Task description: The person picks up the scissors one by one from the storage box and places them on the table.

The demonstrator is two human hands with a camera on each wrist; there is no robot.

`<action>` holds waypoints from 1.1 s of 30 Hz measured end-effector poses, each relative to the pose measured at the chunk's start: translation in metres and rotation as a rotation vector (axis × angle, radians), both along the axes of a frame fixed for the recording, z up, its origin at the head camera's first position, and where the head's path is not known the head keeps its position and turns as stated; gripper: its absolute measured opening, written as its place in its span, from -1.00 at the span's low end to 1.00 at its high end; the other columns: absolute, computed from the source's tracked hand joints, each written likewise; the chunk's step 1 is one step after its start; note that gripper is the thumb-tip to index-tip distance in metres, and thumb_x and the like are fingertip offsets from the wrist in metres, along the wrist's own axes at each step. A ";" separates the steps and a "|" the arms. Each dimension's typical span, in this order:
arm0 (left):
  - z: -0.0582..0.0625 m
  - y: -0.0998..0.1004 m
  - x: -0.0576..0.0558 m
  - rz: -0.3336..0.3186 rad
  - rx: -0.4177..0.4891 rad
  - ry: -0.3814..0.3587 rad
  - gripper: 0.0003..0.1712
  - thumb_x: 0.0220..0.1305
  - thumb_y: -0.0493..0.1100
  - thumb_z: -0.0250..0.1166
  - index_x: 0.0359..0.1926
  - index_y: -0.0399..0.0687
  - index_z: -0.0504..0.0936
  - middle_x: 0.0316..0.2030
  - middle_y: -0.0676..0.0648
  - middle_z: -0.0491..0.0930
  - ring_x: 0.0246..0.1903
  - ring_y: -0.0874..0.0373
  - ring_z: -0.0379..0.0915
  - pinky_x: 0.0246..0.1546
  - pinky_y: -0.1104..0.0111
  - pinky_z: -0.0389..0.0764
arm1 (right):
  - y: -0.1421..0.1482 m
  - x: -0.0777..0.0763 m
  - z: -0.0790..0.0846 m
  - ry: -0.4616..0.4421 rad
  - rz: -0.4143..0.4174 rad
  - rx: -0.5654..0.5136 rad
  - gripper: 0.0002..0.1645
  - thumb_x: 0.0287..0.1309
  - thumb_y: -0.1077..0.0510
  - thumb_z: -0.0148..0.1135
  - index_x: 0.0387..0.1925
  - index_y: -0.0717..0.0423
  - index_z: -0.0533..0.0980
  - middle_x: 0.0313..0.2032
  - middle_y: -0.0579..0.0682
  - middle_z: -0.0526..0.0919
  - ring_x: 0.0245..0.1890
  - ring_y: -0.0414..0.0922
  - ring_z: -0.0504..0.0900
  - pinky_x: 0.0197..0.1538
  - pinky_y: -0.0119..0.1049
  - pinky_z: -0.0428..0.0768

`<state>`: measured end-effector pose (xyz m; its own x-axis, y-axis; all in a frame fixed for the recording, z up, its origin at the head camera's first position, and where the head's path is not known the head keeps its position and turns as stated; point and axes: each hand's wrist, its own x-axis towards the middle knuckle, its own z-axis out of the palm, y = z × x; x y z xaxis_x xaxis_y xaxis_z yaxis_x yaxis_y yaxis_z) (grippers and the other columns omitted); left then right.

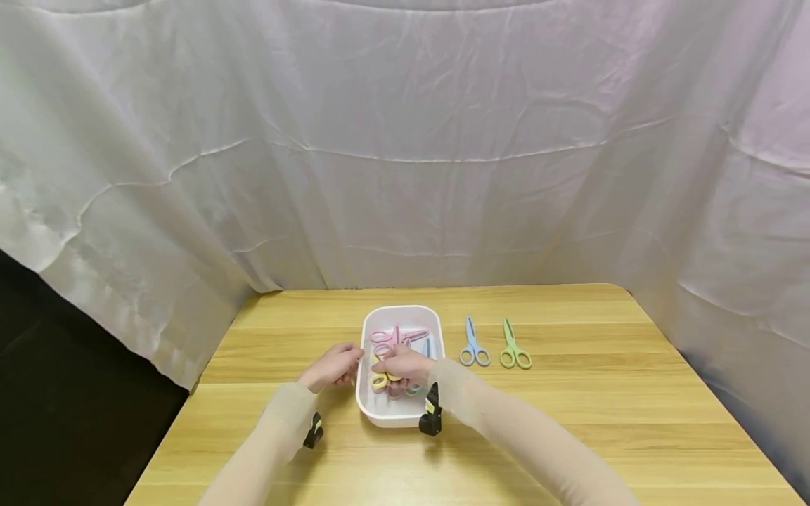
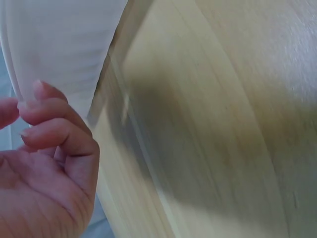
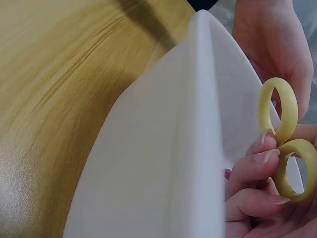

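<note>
A white plastic bin (image 1: 400, 422) holds several scissors in pink, yellow and blue. My right hand (image 1: 405, 365) is inside it, gripping a pair of yellow scissors (image 3: 299, 171). Both yellow handle loops show in the right wrist view, beside my curled fingers; the blades are hidden. At the bin's left side, my left hand (image 1: 335, 365) pinches the rim between thumb and fingers, as the left wrist view shows (image 2: 49, 144). Pink scissors (image 1: 414, 336) lie toward the far end of the bin. A blue blade (image 1: 427, 347) shows near the bin's right wall.
On the wooden table (image 1: 601, 393), right of the bin, blue scissors (image 1: 471, 344) and green scissors (image 1: 514, 348) lie side by side, points away from me. A pale curtain (image 1: 443, 176) hangs behind the table and along its sides.
</note>
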<state>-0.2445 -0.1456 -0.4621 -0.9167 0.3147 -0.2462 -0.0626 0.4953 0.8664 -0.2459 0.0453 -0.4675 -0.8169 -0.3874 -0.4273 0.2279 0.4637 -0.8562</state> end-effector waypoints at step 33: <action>-0.006 0.020 -0.003 0.213 -0.090 0.168 -0.70 0.49 -0.07 0.01 -0.17 -0.26 0.49 -0.32 -0.19 0.55 -0.36 0.08 0.46 -0.32 0.36 0.44 | 0.035 -0.001 0.008 -0.208 -0.061 -0.285 -0.72 0.35 0.15 0.13 -0.11 0.31 0.57 -0.54 -0.10 0.60 -0.72 -0.38 0.33 -0.65 -0.58 0.19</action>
